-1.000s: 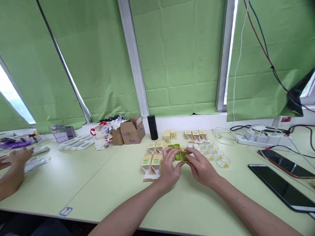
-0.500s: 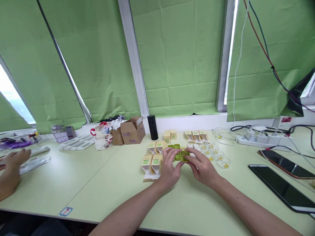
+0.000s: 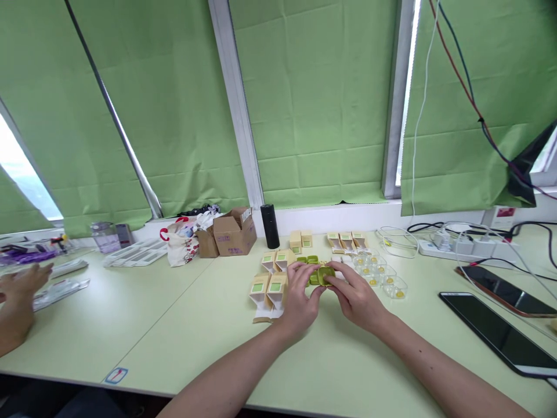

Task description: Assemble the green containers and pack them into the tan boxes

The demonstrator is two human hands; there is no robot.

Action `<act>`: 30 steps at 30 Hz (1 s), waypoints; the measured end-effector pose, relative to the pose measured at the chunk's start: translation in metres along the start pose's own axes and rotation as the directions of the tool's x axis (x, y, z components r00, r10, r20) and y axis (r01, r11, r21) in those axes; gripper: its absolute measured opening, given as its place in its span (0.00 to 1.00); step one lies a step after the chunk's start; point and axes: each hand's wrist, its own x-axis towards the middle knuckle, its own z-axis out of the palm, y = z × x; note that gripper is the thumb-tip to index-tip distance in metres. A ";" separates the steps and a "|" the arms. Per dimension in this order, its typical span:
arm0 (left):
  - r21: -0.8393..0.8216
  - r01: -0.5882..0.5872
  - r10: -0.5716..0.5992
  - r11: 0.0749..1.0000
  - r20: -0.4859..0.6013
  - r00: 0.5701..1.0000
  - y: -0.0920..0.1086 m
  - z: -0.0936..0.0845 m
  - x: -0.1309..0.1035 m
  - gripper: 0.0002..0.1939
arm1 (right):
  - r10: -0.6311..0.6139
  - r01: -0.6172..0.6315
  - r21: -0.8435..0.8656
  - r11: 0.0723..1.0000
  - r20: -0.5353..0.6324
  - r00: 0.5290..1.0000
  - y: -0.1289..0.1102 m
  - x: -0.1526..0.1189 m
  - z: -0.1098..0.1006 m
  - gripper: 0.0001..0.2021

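Turned slightly since the earlier frame, a small green container (image 3: 323, 276) sits gripped between the fingers of the left hand (image 3: 301, 297) and right hand (image 3: 359, 295), suggesting its handling is under way. Left of the fingers stand cream cartons (image 3: 275, 285); to their right, clear cups (image 3: 394, 285) rest on the surface (image 3: 209, 325); beyond rises a black cylinder (image 3: 270, 227).

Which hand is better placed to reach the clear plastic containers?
Right, probably: the right hand is nearer the clear plastic containers; the left hand is farther, beside the cartons. Both hold the green compartment tray, so the right would have to let go.
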 end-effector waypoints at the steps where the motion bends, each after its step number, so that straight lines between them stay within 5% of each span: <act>1: 0.002 -0.004 0.004 1.000 0.001 1.000 0.000 0.000 0.000 0.22 | 0.010 -0.010 0.006 1.000 -0.002 1.000 -0.001 0.000 0.000 0.16; 10: -0.001 0.000 0.000 1.000 0.003 1.000 0.000 -0.001 0.000 0.22 | 0.050 -0.049 0.057 0.997 -0.009 0.999 -0.002 0.000 0.000 0.18; 15: -0.022 -0.004 0.005 1.000 0.018 1.000 0.000 -0.003 0.000 0.23 | 0.232 -0.222 0.175 0.959 -0.039 0.972 0.000 -0.004 0.005 0.13; 21: -0.023 0.009 -0.009 1.000 0.023 1.000 0.002 -0.002 0.001 0.18 | 0.585 -0.543 0.510 0.667 0.092 0.806 0.003 -0.002 0.010 0.14; 30: 0.091 -0.004 -0.002 0.996 0.063 0.998 0.004 -0.002 0.002 0.26 | 0.705 -0.641 0.689 0.338 0.266 0.658 -0.002 0.009 0.008 0.27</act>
